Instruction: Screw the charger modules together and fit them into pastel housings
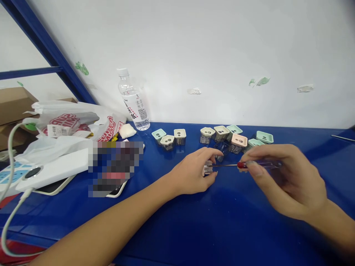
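The small square module [208, 169] is held at centre frame, just above the blue desk [222, 225], pinched between the thumb and fingers of the left hand [191, 171]. The right hand [288, 181] stands apart from the left, gripping a precision screwdriver [262, 164] near its red collar. The thin steel shaft points left, and its tip reaches the side of the module. This view does not show whether the tip is seated in a fastener.

Hazards:
1. Tip slip: the shaft is slender and held level. Pressure applied off-axis could drive the tip off the module and into the left hand.
2. Dropped part: the module is small and held only by the fingertips. Excess torque could twist it free.
3. Collision: a row of capped modules [234, 137] in mint, cream and pink stands just beyond the hands, with a clear plastic piece [222, 148] closest. A dropped part or sudden movement could knock these out of position.
4. Spillage: the upright water bottle [133, 99] at upper left stands near a white cable [11, 166]. If the bottle were knocked over and leaking, water could reach that cable.
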The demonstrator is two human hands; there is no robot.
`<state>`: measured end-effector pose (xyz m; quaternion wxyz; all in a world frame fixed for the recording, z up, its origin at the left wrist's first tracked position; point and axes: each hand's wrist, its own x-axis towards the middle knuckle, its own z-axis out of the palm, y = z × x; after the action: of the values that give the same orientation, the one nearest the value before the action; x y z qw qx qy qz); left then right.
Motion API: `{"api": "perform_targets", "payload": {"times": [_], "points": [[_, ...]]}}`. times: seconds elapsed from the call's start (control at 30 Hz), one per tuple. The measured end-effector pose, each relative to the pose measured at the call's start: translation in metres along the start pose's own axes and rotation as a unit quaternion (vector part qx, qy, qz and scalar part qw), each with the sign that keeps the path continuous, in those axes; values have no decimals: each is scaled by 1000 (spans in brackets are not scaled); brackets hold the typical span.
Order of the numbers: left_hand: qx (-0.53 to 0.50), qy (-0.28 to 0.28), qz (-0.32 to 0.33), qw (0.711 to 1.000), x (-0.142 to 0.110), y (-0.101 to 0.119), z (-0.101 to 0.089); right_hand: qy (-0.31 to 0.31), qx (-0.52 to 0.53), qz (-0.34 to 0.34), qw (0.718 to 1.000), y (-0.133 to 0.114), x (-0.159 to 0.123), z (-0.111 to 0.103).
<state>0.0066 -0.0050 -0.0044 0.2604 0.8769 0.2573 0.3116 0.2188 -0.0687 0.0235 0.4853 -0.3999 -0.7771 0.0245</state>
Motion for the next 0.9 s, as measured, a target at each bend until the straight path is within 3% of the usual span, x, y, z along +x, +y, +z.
{"api": "perform_targets", "payload": {"times": [0.17,0.23,0.47,0.63,0.77,0.9], "points": [[6,-8,-12,1000,0,-4,2,-52,-113,-99,987,-2,7,-6],[7,-11,-17,1000,0,-4,3,-54,-156,-109,980,-4,11,-9],[9,-28,-43,999,2,-1,0,-74,-96,-26,992,-8,12,-6],[11,-29,-53,998,1,-2,0,-20,-151,-42,987,-1,8,-3],[12,-33,-51,998,2,-2,0,-51,-173,-59,982,-3,15,-9],[9,-36,-51,998,2,-2,-1,-68,-103,-27,992,-6,17,-8]]}}
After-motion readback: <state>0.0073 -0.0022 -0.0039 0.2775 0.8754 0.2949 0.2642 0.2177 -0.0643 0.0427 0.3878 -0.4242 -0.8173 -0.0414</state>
